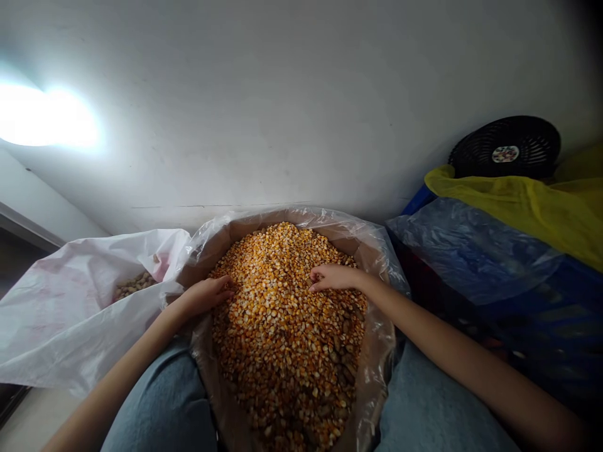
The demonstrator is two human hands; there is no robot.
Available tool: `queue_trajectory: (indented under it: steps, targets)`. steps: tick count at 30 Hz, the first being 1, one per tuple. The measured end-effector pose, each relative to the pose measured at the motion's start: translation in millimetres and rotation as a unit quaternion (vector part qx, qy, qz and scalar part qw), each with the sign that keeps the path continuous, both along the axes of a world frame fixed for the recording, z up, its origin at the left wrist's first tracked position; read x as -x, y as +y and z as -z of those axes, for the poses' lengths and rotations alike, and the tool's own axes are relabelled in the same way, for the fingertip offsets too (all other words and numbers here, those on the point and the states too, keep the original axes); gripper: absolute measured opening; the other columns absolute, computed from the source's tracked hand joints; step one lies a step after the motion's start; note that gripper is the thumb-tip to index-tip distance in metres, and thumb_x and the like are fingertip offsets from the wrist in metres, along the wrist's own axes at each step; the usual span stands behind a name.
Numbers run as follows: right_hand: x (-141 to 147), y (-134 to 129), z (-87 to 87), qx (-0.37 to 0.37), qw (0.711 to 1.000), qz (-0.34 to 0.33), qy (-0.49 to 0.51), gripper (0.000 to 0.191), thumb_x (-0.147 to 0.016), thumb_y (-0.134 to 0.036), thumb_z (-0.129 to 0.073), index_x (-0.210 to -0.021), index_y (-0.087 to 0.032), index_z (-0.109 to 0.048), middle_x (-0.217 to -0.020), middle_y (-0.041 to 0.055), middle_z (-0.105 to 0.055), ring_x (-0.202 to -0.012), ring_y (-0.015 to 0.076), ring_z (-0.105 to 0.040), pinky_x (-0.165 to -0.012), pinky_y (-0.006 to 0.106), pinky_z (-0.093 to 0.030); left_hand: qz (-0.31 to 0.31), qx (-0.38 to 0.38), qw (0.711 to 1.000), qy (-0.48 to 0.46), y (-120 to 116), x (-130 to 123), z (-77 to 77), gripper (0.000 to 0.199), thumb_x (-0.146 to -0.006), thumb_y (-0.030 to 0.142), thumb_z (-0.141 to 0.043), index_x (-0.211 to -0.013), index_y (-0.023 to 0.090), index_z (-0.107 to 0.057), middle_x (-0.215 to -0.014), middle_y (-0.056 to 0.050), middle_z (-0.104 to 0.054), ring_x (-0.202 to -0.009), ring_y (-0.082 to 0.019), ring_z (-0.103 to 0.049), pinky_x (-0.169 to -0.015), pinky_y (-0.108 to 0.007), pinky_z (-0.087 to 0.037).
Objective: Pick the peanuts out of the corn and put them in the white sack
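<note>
A big heap of yellow-orange corn kernels (277, 314) fills a plastic-lined sack (377, 351) between my knees. Several unshelled peanuts (346, 370) lie among the kernels, mostly on the right side. My left hand (210, 295) is at the heap's left edge with its fingers curled in, low over the kernels. Across from it, my right hand (333, 277) touches the upper right of the heap, its thumb and fingers bent towards each other. Whatever either hand has between its fingertips is too small to make out.
On the left lies a white woven bag (89, 276) with peanuts (134, 285) inside. To the right are a blue crate (560, 314), clear plastic sheeting (475, 245), yellow mesh cloth (518, 194) and a black fan (506, 147). A pale wall (282, 113) stands close behind the sack.
</note>
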State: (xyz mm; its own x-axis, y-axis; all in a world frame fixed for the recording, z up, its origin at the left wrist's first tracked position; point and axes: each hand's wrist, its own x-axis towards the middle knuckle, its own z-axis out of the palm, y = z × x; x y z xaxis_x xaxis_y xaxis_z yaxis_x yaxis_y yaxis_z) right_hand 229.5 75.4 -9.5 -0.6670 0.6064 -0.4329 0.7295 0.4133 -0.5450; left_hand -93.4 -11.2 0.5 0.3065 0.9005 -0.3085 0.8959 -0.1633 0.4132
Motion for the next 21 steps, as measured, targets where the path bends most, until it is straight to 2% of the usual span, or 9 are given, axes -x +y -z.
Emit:
queue_trajectory:
  steps: [4,7,9,12,13,15,17,19,21]
  targets:
    - [5.8,-1.6,1.5,-0.017,0.998,0.035,0.054,0.021,-0.065,-0.036,-0.056,-0.070,-0.015,-0.055,-0.071,0.0033,-0.057,-0.065,0.0151,-0.050,-0.056,0.023,-0.034,-0.037,0.010,0.996,-0.082,-3.1,-4.3,-3.3,0.029,-0.072,0.044,-0.044,-0.088,0.021,-0.055,-0.081,-0.002,-0.061,-0.071,-0.017,-0.053,-0.067,-0.025,-0.037]
    - [6.2,-0.3,-6.9,0.041,0.970,0.123,0.206,0.025,-0.067,-0.041,-0.050,-0.068,-0.016,-0.052,-0.060,-0.0010,-0.050,-0.052,0.0097,-0.042,-0.049,0.021,-0.031,-0.120,0.034,0.963,-0.240,-7.5,-8.4,-15.4,0.029,-0.070,0.044,-0.050,-0.081,0.018,-0.055,-0.074,-0.001,-0.056,-0.065,-0.013,-0.048,-0.060,-0.023,-0.037]
    - [1.3,2.2,-17.4,0.130,0.908,0.208,0.340,0.027,-0.071,-0.044,-0.041,-0.069,-0.018,-0.047,-0.052,-0.0039,-0.040,-0.042,0.0072,-0.032,-0.041,0.020,-0.026,-0.183,0.078,0.898,-0.392,-8.7,-10.2,-28.2,0.025,-0.070,0.040,-0.053,-0.077,0.017,-0.053,-0.064,0.001,-0.048,-0.055,-0.008,-0.042,-0.050,-0.020,-0.035]
    - [-11.8,7.9,-33.8,0.224,0.783,0.296,0.499,0.023,-0.070,-0.040,-0.037,-0.070,-0.019,-0.043,-0.052,-0.0035,-0.038,-0.040,0.0070,-0.028,-0.036,0.018,-0.019,-0.223,0.147,0.758,-0.595,-3.0,-14.3,-51.2,0.017,-0.072,0.031,-0.053,-0.067,0.016,-0.047,-0.055,0.005,-0.032,-0.042,-0.003,-0.027,-0.038,-0.014,-0.028]
    - [-15.9,10.4,-37.7,0.234,0.754,0.315,0.526,0.021,-0.069,-0.039,-0.037,-0.070,-0.019,-0.043,-0.054,-0.0024,-0.040,-0.041,0.0075,-0.031,-0.036,0.018,-0.019,-0.225,0.167,0.721,-0.634,1.2,-17.1,-58.9,0.016,-0.073,0.029,-0.052,-0.066,0.016,-0.046,-0.055,0.005,-0.031,-0.041,-0.002,-0.025,-0.036,-0.013,-0.027]
    - [-21.1,17.1,-41.2,0.233,0.723,0.355,0.545,0.022,-0.068,-0.041,-0.037,-0.068,-0.019,-0.042,-0.057,-0.0002,-0.044,-0.044,0.0088,-0.035,-0.035,0.018,-0.019,-0.236,0.196,0.676,-0.670,12.7,-25.4,-72.2,0.013,-0.076,0.027,-0.047,-0.069,0.015,-0.048,-0.056,0.003,-0.033,-0.041,-0.002,-0.026,-0.034,-0.011,-0.029]
    - [-21.0,26.6,-38.8,0.200,0.717,0.402,0.533,0.027,-0.067,-0.045,-0.039,-0.062,-0.019,-0.038,-0.054,-0.0005,-0.042,-0.043,0.0087,-0.035,-0.034,0.018,-0.018,-0.250,0.199,0.657,-0.683,27.4,-35.5,-80.3,0.017,-0.078,0.028,-0.040,-0.073,0.015,-0.050,-0.059,0.001,-0.039,-0.043,-0.004,-0.032,-0.035,-0.013,-0.033]
    - [-16.9,38.6,-32.1,0.136,0.733,0.443,0.498,0.033,-0.066,-0.049,-0.044,-0.057,-0.020,-0.033,-0.049,-0.0026,-0.037,-0.039,0.0073,-0.030,-0.033,0.018,-0.016,-0.256,0.168,0.645,-0.700,44.5,-44.8,-80.9,0.020,-0.078,0.028,-0.036,-0.075,0.015,-0.050,-0.064,-0.002,-0.045,-0.047,-0.006,-0.037,-0.036,-0.015,-0.035]
    - [-11.4,50.8,-23.9,0.081,0.796,0.425,0.423,0.034,-0.067,-0.050,-0.044,-0.058,-0.020,-0.035,-0.047,-0.0029,-0.037,-0.039,0.0074,-0.030,-0.034,0.019,-0.019,-0.259,0.130,0.650,-0.702,63.4,-50.9,-74.3,0.021,-0.076,0.032,-0.035,-0.073,0.015,-0.048,-0.065,-0.002,-0.047,-0.046,-0.006,-0.037,-0.034,-0.016,-0.031]
